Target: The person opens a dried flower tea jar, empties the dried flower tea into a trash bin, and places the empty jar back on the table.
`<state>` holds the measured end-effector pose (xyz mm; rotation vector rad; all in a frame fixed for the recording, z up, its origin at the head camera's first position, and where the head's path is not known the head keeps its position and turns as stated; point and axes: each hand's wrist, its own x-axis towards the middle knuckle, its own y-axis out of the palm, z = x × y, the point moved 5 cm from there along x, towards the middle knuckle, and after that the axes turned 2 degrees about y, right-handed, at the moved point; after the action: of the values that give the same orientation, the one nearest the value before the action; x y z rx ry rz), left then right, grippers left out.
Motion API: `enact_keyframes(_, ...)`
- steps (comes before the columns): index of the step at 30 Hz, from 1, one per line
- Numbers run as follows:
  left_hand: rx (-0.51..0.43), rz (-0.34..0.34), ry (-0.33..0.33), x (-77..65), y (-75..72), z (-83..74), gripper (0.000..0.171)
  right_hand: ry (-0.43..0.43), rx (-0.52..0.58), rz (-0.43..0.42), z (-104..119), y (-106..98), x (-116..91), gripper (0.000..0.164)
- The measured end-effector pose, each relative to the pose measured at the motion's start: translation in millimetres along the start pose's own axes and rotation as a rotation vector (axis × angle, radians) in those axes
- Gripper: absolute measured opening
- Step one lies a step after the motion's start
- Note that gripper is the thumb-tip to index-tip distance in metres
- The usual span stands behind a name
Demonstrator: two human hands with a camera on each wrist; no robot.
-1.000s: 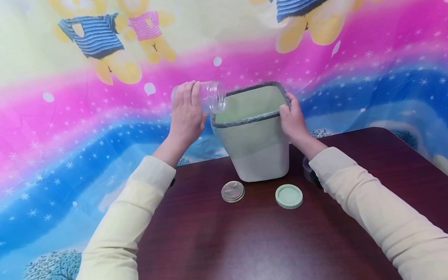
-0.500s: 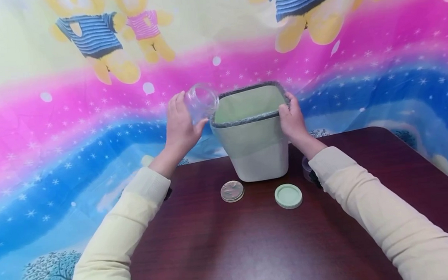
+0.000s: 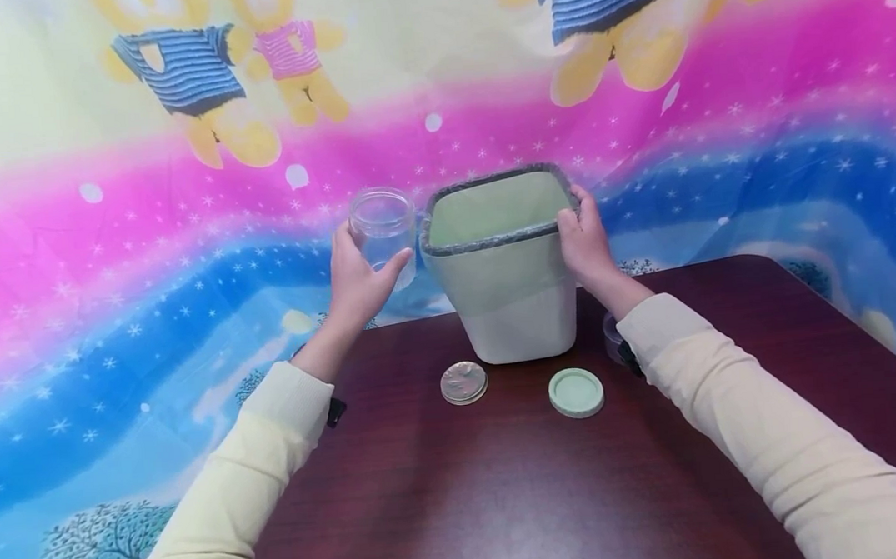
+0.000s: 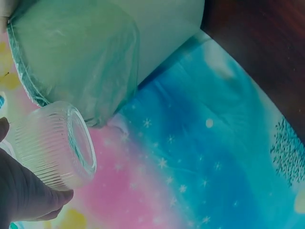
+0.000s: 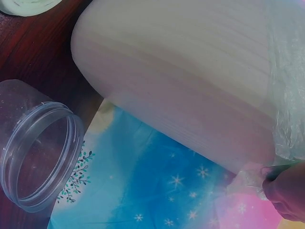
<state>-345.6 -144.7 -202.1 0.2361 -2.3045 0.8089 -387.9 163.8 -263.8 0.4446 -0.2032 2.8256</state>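
Observation:
My left hand [image 3: 361,279] grips a clear ribbed jar [image 3: 383,232], held upright with its mouth up, just left of a pale trash bin [image 3: 516,301]. The left wrist view shows the jar's base [image 4: 83,143] and my thumb along its side. The bin stands on the dark wooden table [image 3: 502,494], lined with a thin bag whose dark edge folds over the rim. My right hand [image 3: 587,233] pinches that rim at the right corner, thumb outside; the right wrist view shows its fingers on the bag [image 5: 290,124].
In front of the bin lie a silvery round lid [image 3: 463,382] and a pale green lid [image 3: 576,392]. A second clear jar [image 5: 43,148] stands right of the bin, mostly hidden by my right sleeve in the head view. Behind hangs a bear-print cloth [image 3: 439,80].
The jar, tipped sideways with its mouth at the bin's rim, has turned upright and come down to the left of the bin in my left hand. My right hand stays on the rim.

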Motion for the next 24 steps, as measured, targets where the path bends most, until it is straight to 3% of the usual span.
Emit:
enact_keyframes(5,-0.008,0.002,-0.047,-10.3,-1.4,1.2,0.083,-0.001,0.007,0.0,0,1,0,0.062)
enact_keyframes(15,-0.051,-0.026,-0.043,-30.5,2.4,2.2,0.075,0.0,-0.004,-0.006,1,-1,0,0.061)
enact_keyframes(24,-0.187,-0.038,-0.039,-52.3,15.5,6.6,0.07,0.002,-0.005,-0.001,2,0,-1,0.061)
